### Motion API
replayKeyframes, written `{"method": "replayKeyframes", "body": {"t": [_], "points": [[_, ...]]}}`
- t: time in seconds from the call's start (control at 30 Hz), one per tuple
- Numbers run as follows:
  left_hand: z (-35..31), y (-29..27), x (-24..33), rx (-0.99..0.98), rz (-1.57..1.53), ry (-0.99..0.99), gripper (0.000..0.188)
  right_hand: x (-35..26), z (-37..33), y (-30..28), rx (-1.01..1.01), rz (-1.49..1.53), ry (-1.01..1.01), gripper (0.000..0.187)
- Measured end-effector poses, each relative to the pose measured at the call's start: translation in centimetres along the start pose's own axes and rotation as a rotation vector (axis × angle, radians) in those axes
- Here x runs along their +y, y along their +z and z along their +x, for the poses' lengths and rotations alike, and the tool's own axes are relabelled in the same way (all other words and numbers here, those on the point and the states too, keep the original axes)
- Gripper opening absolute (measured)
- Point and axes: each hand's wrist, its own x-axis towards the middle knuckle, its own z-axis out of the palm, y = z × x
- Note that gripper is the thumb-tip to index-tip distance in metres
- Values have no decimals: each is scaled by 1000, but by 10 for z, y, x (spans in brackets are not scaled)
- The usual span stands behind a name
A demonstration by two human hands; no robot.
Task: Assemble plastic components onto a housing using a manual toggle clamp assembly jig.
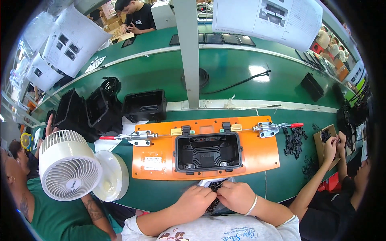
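Observation:
At the bench's front edge, close to my body, lies a clear plastic bag [216, 197] of small dark parts, too small to name. My left hand [196, 200] is closed at the bag's left side, fingers curled and pinching its edge. Curled the same way, my right hand [237, 197] grips the right side, fingertips close to the left ones. Just beyond my hands, an orange fixture plate [257, 154] carries an open black plastic box [209, 154]. Toggle clamps with red handles, a left clamp [138, 137] and a right clamp [267, 129], flank the box.
A white fan [72, 168] stands at left, before several black boxes [144, 105]. Small black clips [294, 141] lie right of the plate. A metal post [188, 60] rises beyond it. Co-workers sit on both sides; the right one's hands [333, 146] are over a cardboard box [325, 138].

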Motion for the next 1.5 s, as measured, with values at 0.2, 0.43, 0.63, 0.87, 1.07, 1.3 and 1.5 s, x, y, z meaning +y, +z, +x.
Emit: {"method": "replayKeyframes", "body": {"t": [0.2, 0.43, 0.63, 0.87, 1.07, 1.3, 1.5], "points": [[6, -49, -11, 230, -212, -38, 17, 8, 28, -50, 278, -93, -73, 10], [10, -76, -36, 501, -44, -118, 14, -7, 17, 12, -185, -369, -195, 9], [34, -89, -98, 536, 71, -246, 11, -3, 21, 4, -211, -178, -250, 6], [49, -76, -111, 502, 204, -220, 11, 8, 31, -63, 109, 79, -208, 12], [44, -76, -114, 576, 300, -204, 14, 62, 68, -85, 486, -244, 108, 11], [47, -78, -104, 536, 374, -223, 18, 81, 77, -76, 467, -337, 35, 11], [97, -77, -60, 395, 133, -34, 39, 119, 29, -83, 1122, 209, 455, 22]]}}
